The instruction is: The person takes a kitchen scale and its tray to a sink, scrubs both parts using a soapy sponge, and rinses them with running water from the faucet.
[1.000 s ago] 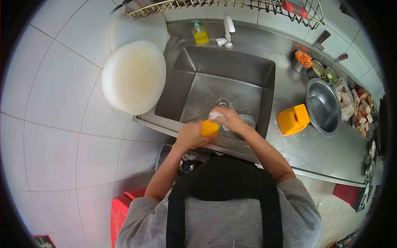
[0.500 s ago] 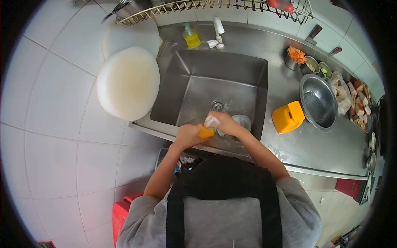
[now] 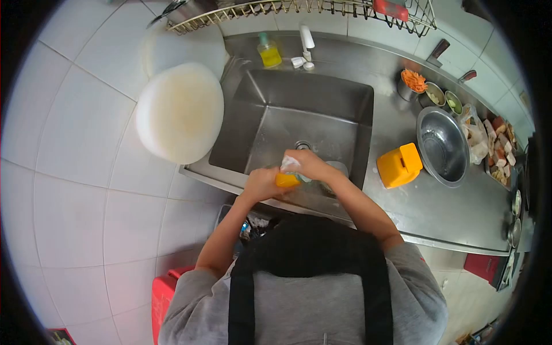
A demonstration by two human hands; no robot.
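Observation:
Over the front edge of the sink [image 3: 270,129], my left hand [image 3: 261,185] is closed around a small orange-yellow object [image 3: 286,180], whose kind is mostly hidden by my fingers. My right hand [image 3: 310,164] is closed against the top and right side of that object. White foam [image 3: 291,164] covers part of the right hand. A greenish-white bit shows beneath its fingers, too small to name. Partly behind the right wrist, a pale, see-through round container [image 3: 339,167] rests in the sink.
An orange jug-like container [image 3: 398,167] and a steel bowl [image 3: 443,144] stand on the right counter. Behind them are a cup of carrot strips [image 3: 412,83] and a tray of meat pieces [image 3: 500,149]. Round white boards [image 3: 181,112] lean at left, near a soap bottle [image 3: 268,53] and faucet [image 3: 306,43].
My right hand has shifted slightly up and left over the orange-yellow object, and more of the object shows between the hands. The view has tilted slightly.

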